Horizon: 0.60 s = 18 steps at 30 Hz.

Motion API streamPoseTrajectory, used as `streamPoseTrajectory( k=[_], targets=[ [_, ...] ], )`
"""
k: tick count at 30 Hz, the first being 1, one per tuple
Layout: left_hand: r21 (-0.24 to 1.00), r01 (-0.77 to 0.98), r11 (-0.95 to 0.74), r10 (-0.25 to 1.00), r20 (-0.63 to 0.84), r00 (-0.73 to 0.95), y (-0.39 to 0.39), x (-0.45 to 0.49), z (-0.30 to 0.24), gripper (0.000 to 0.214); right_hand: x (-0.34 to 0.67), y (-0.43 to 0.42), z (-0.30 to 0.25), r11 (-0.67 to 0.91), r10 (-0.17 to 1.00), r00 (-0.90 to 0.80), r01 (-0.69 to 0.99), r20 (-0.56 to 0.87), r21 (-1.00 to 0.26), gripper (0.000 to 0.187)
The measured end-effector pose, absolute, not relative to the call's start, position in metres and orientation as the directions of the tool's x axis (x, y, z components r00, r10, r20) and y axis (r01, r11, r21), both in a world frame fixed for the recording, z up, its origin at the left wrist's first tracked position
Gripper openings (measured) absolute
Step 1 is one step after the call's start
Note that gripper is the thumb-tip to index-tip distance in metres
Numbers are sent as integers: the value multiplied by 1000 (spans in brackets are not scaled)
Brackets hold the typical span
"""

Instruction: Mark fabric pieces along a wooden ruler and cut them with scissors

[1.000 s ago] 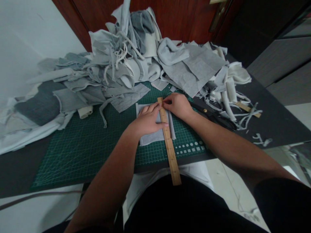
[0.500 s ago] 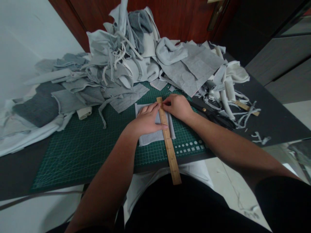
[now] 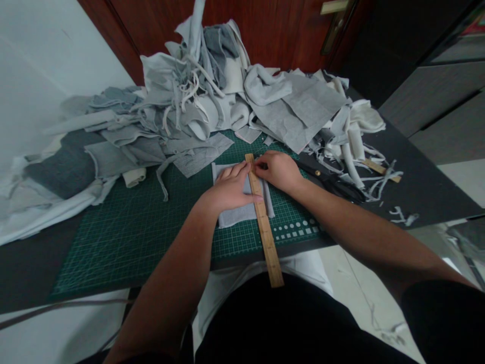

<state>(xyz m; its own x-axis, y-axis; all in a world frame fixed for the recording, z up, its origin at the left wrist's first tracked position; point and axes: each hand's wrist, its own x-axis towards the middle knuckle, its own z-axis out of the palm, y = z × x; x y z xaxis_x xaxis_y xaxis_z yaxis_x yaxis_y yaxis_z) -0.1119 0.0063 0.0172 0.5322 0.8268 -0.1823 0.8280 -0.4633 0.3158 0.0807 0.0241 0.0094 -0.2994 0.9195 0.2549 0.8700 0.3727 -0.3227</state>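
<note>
A light grey piece of fabric (image 3: 237, 215) lies on the green cutting mat (image 3: 147, 222), its right edge forming a narrow strip. Across it runs a wooden ruler (image 3: 265, 227), whose near end reaches past the table edge toward my body. My left hand (image 3: 233, 189) lies flat and spread on the fabric, fingertips by the ruler's far end and thumb pressing on its middle. Beside the ruler's far right side, my right hand (image 3: 278, 171) is closed in a pinch over the fabric. What its fingertips grip, if anything, is hidden.
Black scissors (image 3: 333, 183) rest right of my right hand. A big heap of grey and white fabric scraps (image 3: 212, 101) lines the back of the table against a wooden door (image 3: 280, 35). Another wooden strip (image 3: 382, 169) and thin offcuts lie at the right.
The view has shifted slightly. Both hands, the ruler and the fabric keep nearly the same positions relative to each other.
</note>
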Motion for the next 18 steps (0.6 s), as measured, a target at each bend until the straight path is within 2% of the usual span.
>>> streamPoseTrajectory(
  k=[18],
  targets=[
    [338,820,-461,824,-180,537,9,-112,16,111,86,19,13,415,908,-357,836,219,-360,20]
  ],
)
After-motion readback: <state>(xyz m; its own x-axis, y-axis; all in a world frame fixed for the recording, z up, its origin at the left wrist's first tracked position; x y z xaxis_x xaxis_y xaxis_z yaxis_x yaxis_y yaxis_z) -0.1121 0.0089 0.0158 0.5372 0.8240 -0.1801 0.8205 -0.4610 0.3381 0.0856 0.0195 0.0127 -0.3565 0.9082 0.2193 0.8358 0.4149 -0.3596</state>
